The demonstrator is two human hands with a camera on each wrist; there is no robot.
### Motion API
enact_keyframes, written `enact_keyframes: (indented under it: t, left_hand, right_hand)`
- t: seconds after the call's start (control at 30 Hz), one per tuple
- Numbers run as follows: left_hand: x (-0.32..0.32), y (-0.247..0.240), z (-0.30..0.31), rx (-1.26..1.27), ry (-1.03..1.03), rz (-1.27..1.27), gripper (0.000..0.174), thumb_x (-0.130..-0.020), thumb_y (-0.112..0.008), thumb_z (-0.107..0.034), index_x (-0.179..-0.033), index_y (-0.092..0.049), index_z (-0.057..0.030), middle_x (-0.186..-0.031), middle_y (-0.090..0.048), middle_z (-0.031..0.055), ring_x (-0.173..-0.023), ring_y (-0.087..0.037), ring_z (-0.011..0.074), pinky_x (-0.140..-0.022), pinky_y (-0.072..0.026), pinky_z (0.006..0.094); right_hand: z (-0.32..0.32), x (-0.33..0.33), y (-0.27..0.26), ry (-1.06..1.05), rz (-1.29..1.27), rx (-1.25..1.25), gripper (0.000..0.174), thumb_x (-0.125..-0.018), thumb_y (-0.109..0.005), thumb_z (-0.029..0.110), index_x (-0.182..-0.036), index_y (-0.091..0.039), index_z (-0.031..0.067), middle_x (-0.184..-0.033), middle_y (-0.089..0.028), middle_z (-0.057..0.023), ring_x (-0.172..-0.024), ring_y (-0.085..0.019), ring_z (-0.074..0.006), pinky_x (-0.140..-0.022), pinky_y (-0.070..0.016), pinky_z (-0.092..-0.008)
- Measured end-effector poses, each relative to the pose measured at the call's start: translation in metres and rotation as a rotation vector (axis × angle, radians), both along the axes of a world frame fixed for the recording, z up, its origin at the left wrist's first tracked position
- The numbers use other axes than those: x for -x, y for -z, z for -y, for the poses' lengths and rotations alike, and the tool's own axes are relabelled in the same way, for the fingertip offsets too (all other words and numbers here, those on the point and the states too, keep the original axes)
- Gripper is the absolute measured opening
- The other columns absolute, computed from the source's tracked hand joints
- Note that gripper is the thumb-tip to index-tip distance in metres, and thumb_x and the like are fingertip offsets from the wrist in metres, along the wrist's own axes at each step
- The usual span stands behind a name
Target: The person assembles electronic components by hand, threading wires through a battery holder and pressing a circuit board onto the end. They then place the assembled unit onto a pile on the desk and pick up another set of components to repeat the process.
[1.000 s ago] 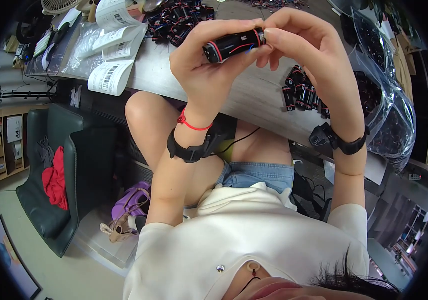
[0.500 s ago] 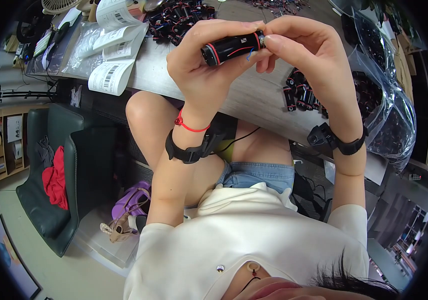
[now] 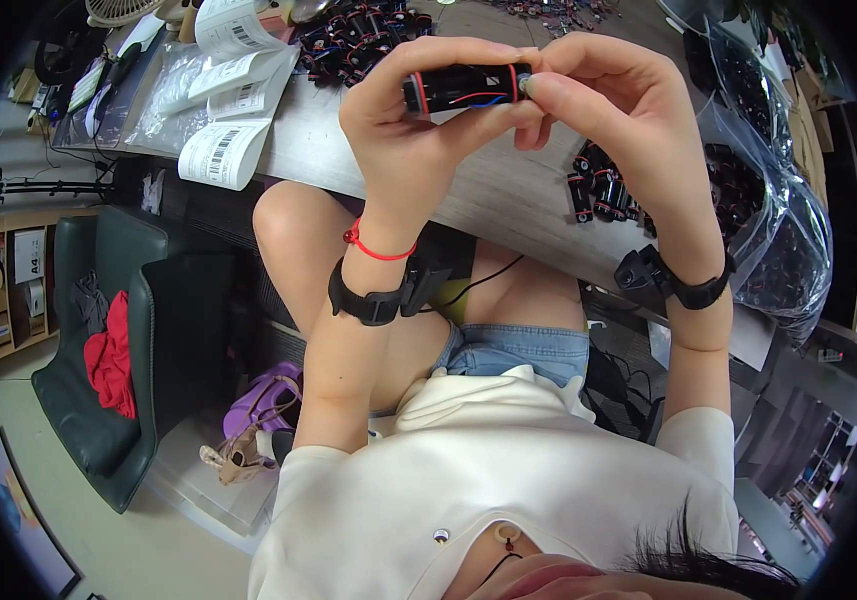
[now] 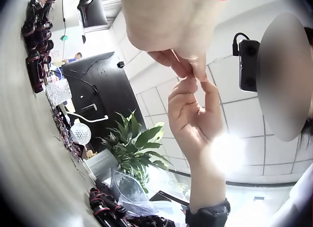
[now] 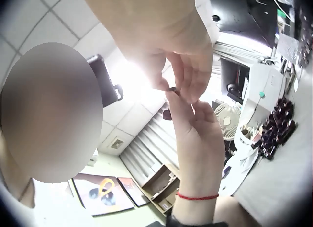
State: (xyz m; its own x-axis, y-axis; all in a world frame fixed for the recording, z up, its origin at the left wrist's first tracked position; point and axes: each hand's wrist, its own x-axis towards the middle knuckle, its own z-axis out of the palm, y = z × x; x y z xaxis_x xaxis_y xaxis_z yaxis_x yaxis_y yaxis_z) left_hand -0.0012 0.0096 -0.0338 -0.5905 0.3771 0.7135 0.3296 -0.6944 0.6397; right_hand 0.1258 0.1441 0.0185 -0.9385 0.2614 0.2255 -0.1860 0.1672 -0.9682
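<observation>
A black cylinder [image 3: 468, 88] with red end rings and thin red and blue wires along its side is held up above the table in the head view. My left hand [image 3: 403, 140] grips it lengthwise between thumb and fingers. At its right end is a small silvery tip, where the thumb and forefinger of my right hand [image 3: 628, 115] pinch. In the left wrist view, the right hand [image 4: 195, 119] meets the left fingertips, and the cylinder is hidden. From the right wrist, the left hand [image 5: 200, 144] shows with only a dark bit of the cylinder [image 5: 167, 114].
A heap of similar cylinders [image 3: 363, 40] lies at the table's back left, and a smaller group [image 3: 603, 185] is on the right. A clear plastic bag [image 3: 783, 250] hangs at the right edge. White label sheets [image 3: 218, 155] lie at the left.
The cylinder has tilted from slanting upward to nearly level and rolled a little in the left hand, so its blue wire shows lower along the side. The right fingers stay at its tip.
</observation>
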Motion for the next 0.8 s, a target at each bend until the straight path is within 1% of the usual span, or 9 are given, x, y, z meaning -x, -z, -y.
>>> enact_keyframes:
  t: [0.07, 0.13, 0.17, 0.27, 0.3, 0.43, 0.57, 0.7, 0.8]
  left_hand:
    - [0.002, -0.001, 0.000, 0.018, -0.085, -0.079, 0.038, -0.072, -0.088, 0.004, -0.107, -0.076, -0.0023, -0.100, -0.078, 0.0085, -0.087, -0.072, 0.0150, -0.076, -0.0570, 0.0247]
    - [0.003, -0.001, -0.001, 0.057, -0.249, -0.233, 0.039, -0.070, -0.088, 0.004, -0.107, -0.077, -0.0038, -0.099, -0.078, 0.0073, -0.087, -0.072, 0.0161, -0.077, -0.0567, 0.0260]
    - [0.004, 0.000, 0.000, 0.057, -0.248, -0.233, 0.039, -0.070, -0.088, 0.004, -0.107, -0.077, -0.0038, -0.099, -0.078, 0.0073, -0.087, -0.072, 0.0161, -0.077, -0.0567, 0.0260]
    - [0.005, 0.003, 0.003, 0.088, -0.391, -0.415, 0.039, -0.074, -0.085, 0.011, -0.109, -0.069, 0.0027, -0.107, -0.075, 0.0141, -0.096, -0.073, 0.0218, -0.088, -0.0573, 0.0296]
    - [0.005, 0.003, 0.003, 0.088, -0.392, -0.414, 0.039, -0.074, -0.085, 0.011, -0.109, -0.069, 0.0027, -0.107, -0.075, 0.0141, -0.096, -0.073, 0.0218, -0.088, -0.0573, 0.0296]
    - [0.004, 0.003, 0.003, 0.060, -0.450, -0.438, 0.041, -0.073, -0.085, 0.011, -0.109, -0.068, 0.0015, -0.106, -0.076, 0.0148, -0.097, -0.073, 0.0224, -0.090, -0.0569, 0.0313]
    - [0.004, 0.004, 0.002, 0.037, -0.457, -0.430, 0.042, -0.072, -0.086, 0.011, -0.109, -0.068, 0.0008, -0.106, -0.076, 0.0149, -0.098, -0.073, 0.0236, -0.091, -0.0568, 0.0325]
    - [0.004, 0.003, 0.001, 0.031, -0.489, -0.465, 0.043, -0.072, -0.086, 0.011, -0.109, -0.067, 0.0006, -0.105, -0.076, 0.0150, -0.099, -0.074, 0.0243, -0.091, -0.0570, 0.0327]
    - [0.003, 0.004, -0.005, -0.045, -0.469, -0.327, 0.042, -0.066, -0.090, 0.002, -0.105, -0.077, -0.0050, -0.098, -0.078, 0.0068, -0.088, -0.072, 0.0199, -0.077, -0.0575, 0.0283]
  right_hand:
    - [0.004, -0.001, -0.002, 0.021, 0.004, -0.013, 0.015, -0.098, -0.067, 0.006, -0.109, -0.070, -0.0045, -0.096, -0.071, -0.0100, -0.082, -0.071, -0.0150, -0.077, -0.0576, -0.0274]
    - [0.012, 0.001, -0.004, 0.090, -0.091, -0.136, 0.015, -0.097, -0.067, 0.003, -0.109, -0.070, -0.0052, -0.099, -0.070, -0.0103, -0.084, -0.071, -0.0152, -0.078, -0.0576, -0.0272]
    - [0.016, 0.001, -0.004, 0.127, -0.139, -0.197, 0.014, -0.097, -0.067, 0.002, -0.109, -0.069, -0.0056, -0.101, -0.070, -0.0104, -0.084, -0.071, -0.0153, -0.079, -0.0576, -0.0271]
    - [0.027, 0.003, -0.006, 0.238, -0.280, -0.381, 0.014, -0.096, -0.067, -0.003, -0.109, -0.069, -0.0068, -0.106, -0.068, -0.0108, -0.087, -0.071, -0.0155, -0.081, -0.0577, -0.0268]
    - [0.029, 0.002, -0.007, 0.273, -0.327, -0.443, 0.014, -0.095, -0.067, -0.004, -0.109, -0.068, -0.0072, -0.107, -0.068, -0.0109, -0.087, -0.071, -0.0156, -0.081, -0.0577, -0.0267]
    - [0.033, 0.000, -0.001, 0.297, -0.303, -0.282, 0.017, -0.092, -0.067, -0.011, -0.109, -0.067, -0.0082, -0.112, -0.065, -0.0110, -0.091, -0.071, -0.0163, -0.084, -0.0576, -0.0260]
    - [0.031, 0.002, 0.009, 0.259, -0.336, -0.177, 0.018, -0.093, -0.067, -0.011, -0.110, -0.067, -0.0076, -0.111, -0.065, -0.0106, -0.093, -0.071, -0.0161, -0.083, -0.0573, -0.0254]
    - [0.030, -0.001, 0.009, 0.287, -0.343, -0.343, 0.019, -0.093, -0.066, -0.011, -0.112, -0.067, -0.0070, -0.111, -0.065, -0.0106, -0.095, -0.070, -0.0157, -0.083, -0.0573, -0.0257]
    - [0.030, 0.001, 0.010, 0.282, -0.359, -0.328, 0.020, -0.092, -0.066, -0.012, -0.112, -0.066, -0.0072, -0.111, -0.064, -0.0104, -0.095, -0.069, -0.0155, -0.083, -0.0571, -0.0258]
